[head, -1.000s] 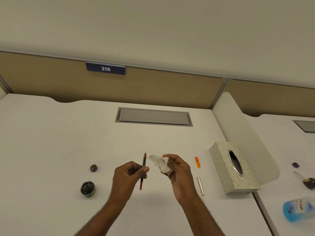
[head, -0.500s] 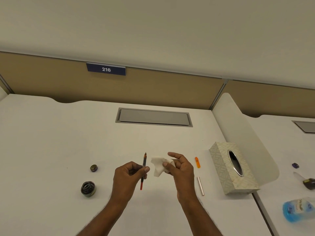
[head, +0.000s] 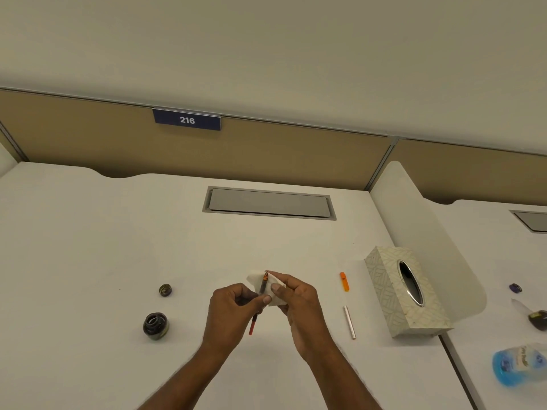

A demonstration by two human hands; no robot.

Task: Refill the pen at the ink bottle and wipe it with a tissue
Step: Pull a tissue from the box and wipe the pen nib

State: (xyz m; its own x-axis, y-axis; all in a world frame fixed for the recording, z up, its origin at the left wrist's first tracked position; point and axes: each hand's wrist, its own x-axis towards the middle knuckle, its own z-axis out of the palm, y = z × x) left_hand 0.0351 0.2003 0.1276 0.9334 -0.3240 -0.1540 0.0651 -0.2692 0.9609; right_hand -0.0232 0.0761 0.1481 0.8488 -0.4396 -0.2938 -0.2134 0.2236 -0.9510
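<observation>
My left hand [head: 233, 309] pinches a thin pen [head: 262, 287] with a dark front part and a red rear end, tip pointing up and away. My right hand [head: 297, 300] holds a white tissue [head: 276, 291] folded against the pen's front part, so the tip is partly covered. An open ink bottle [head: 156, 326], dark and round, stands on the white desk [head: 88, 247] left of my hands. Its small dark cap [head: 165, 290] lies just behind it.
An orange pen part [head: 344, 281] and a silver pen barrel [head: 349, 321] lie right of my hands. Farther right a patterned tissue box [head: 384, 288] stands by a white divider [head: 420, 220]. On the neighbouring desk are a blue bottle [head: 519, 363] and small dark items. A grey cable hatch [head: 269, 203] sits behind.
My right hand has brought the tissue left onto the pen's front part, closing the gap between the hands. The left hand and pen have stayed almost still.
</observation>
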